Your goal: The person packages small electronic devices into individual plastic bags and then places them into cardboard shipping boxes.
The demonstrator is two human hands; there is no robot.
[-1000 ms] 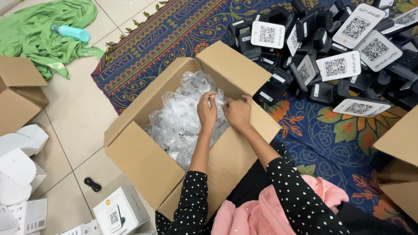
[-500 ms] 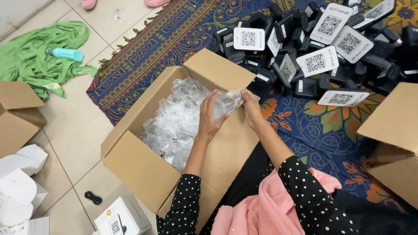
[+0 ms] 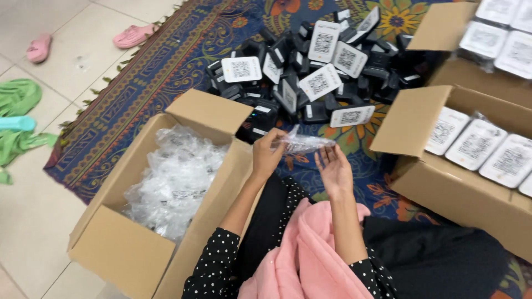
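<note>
1. The left hand (image 3: 267, 155), at the centre of the frame, has its grip pinched on one end of a clear plastic bag (image 3: 303, 144).
2. The bag is small, see-through and crinkled, with pale glints along its folds; it stretches sideways from the left fingers toward the right, in the air above the rug (image 3: 160, 72).
3. What the bag holds, if anything, cannot be made out.
4. The right hand (image 3: 334, 169) sits just below the bag's far end, palm up and fingers spread loose; whether the fingertips touch the plastic cannot be told.
5. Both sleeves are black with white dots, and a pink cloth (image 3: 310, 254) lies over the lap at the bottom centre.
6. To the left of the hands stands an open cardboard box (image 3: 127, 249), filled with a heap of the same clear bags (image 3: 177, 177).
7. Above the hands, at the upper centre, lies a pile of black devices (image 3: 310, 72) with white square code cards on them, resting on the patterned blue rug.
8. At the right edge stands a second open box (image 3: 443, 182), holding wrapped white cards in a row.
9. A third box (image 3: 443, 39) sits in the upper right corner.
10. On the tiled floor at the upper left lie two pink slippers (image 3: 133, 36), and a green cloth (image 3: 19, 119) lies at the left edge.
</note>
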